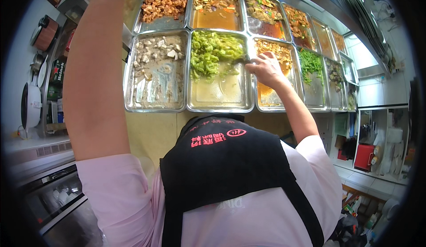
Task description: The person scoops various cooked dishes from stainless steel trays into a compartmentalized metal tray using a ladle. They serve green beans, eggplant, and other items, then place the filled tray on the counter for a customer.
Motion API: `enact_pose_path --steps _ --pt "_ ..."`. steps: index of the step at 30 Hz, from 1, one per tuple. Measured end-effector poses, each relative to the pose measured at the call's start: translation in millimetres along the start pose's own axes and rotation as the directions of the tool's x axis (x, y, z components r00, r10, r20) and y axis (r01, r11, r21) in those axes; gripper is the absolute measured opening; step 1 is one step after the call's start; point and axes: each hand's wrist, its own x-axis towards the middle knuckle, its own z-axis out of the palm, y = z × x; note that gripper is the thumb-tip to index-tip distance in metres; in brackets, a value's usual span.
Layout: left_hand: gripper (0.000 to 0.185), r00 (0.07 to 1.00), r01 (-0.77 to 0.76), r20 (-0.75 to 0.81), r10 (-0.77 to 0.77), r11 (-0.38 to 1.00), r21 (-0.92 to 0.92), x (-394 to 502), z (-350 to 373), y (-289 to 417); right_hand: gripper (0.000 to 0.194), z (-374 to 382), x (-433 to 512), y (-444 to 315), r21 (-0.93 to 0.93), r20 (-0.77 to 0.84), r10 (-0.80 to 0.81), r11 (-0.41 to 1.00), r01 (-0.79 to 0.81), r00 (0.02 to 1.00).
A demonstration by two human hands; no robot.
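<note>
Fingers curled, my right hand (266, 68) grips the dark handle of a serving utensil (242, 60). Its working end is at the right side of the chopped green vegetable (214, 52), and I cannot tell whether it is a spoon or tongs. That vegetable fills the far part of a steel tray (219, 104), with pale liquid nearer me. Below my right wrist lies a tray of sliced food in orange sauce (276, 52). My left arm (96, 73) reaches up past the top edge of the view, so the left hand is out of sight.
Left of the greens stands a tray of pale chunks in grey sauce (156, 53). Behind it are trays of browned pieces (166, 2) and mixed vegetables (216, 0). Green beans (310, 63) lie further right. A metal hood (352, 20) overhangs the right side.
</note>
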Motion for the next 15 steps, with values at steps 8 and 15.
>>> enact_pose_path --steps 8,15 --pt "0.076 0.999 0.042 0.017 -0.043 0.999 0.033 10.2 6.1 -4.2 0.018 -0.5 -30.5 -27.1 0.259 -0.264 0.16 0.962 -0.09 0.951" --pt "0.076 0.996 0.075 0.037 -0.078 0.995 0.07 12.0 5.0 -2.2 0.022 28.7 -23.2 -58.3 0.236 -0.306 0.132 0.97 -0.059 0.943"
